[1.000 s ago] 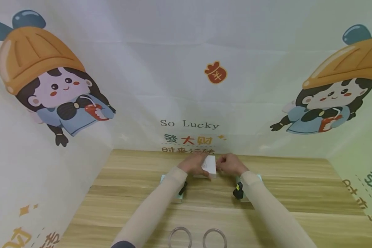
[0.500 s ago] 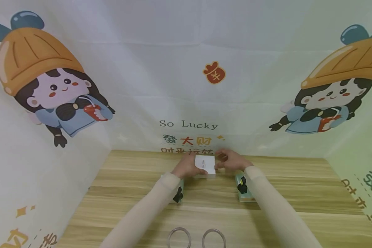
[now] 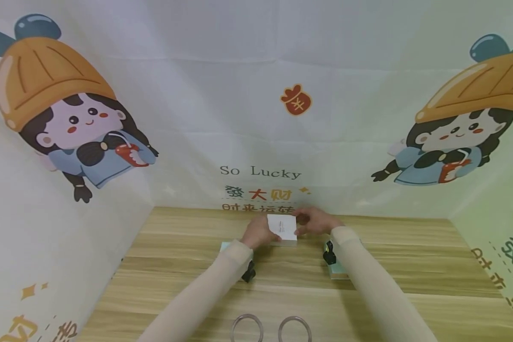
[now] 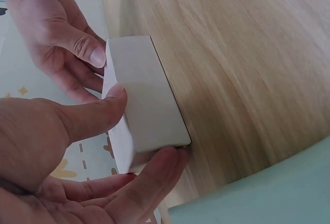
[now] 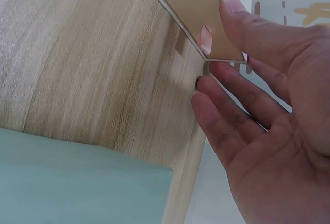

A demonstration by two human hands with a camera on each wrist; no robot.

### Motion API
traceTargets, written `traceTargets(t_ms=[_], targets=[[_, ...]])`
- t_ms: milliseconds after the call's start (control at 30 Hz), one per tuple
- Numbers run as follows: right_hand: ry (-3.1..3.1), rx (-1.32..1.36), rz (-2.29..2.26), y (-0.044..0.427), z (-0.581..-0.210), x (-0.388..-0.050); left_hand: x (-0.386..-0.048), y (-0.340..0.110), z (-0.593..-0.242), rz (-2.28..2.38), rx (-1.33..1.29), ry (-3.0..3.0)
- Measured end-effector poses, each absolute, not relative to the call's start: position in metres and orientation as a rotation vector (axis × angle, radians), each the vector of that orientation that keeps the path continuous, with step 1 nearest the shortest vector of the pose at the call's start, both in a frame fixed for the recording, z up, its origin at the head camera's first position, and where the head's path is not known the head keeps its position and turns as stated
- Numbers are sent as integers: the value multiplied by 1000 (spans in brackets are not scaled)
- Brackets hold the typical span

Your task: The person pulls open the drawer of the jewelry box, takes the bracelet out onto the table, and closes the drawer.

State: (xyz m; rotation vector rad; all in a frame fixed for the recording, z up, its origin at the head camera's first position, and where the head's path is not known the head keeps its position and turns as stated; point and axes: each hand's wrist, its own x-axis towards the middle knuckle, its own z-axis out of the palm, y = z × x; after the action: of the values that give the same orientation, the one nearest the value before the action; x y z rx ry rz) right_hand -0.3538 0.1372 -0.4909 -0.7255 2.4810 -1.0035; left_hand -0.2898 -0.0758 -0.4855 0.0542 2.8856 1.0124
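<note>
A small white box (image 3: 285, 225) with fine print on top rests on the wooden table near the back wall. My left hand (image 3: 257, 231) grips its left end, the thumb (image 4: 116, 98) over the top edge and the fingers curled round the end. At the right end is my right hand (image 3: 318, 221), its thumb touching the box's edge and its other fingers loosely spread. In the right wrist view, that end shows a tan inner panel (image 5: 191, 7) framed by the white sleeve. A short pink ribbon tab (image 5: 205, 39) sticks out of the panel.
Pale green boxes lie under my forearms, one on the left (image 3: 224, 245) and one on the right (image 3: 338, 273). Two clear rings, a left ring (image 3: 248, 315) and a right ring (image 3: 295, 318), lie at the front. A printed cloth wall (image 3: 256, 118) closes off the back.
My right hand's fingers have gone from bunched beside the box's right end to loosely spread at it. My left hand has slid left, showing more of the box top.
</note>
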Motion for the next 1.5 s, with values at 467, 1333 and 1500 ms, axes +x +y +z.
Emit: traceTargets(t_ms=[467,1333,1500], targets=[[2577,-530,-1014,139,-490,-348,-300,-77,-483,1005,38,2889],[2691,-429,-1045,142,-490,-300,-328,-82,-487,1187,-111,2674],[2702,-417,-1058,136,-490,-293,-330,-82,-489,1193,-73,2693]])
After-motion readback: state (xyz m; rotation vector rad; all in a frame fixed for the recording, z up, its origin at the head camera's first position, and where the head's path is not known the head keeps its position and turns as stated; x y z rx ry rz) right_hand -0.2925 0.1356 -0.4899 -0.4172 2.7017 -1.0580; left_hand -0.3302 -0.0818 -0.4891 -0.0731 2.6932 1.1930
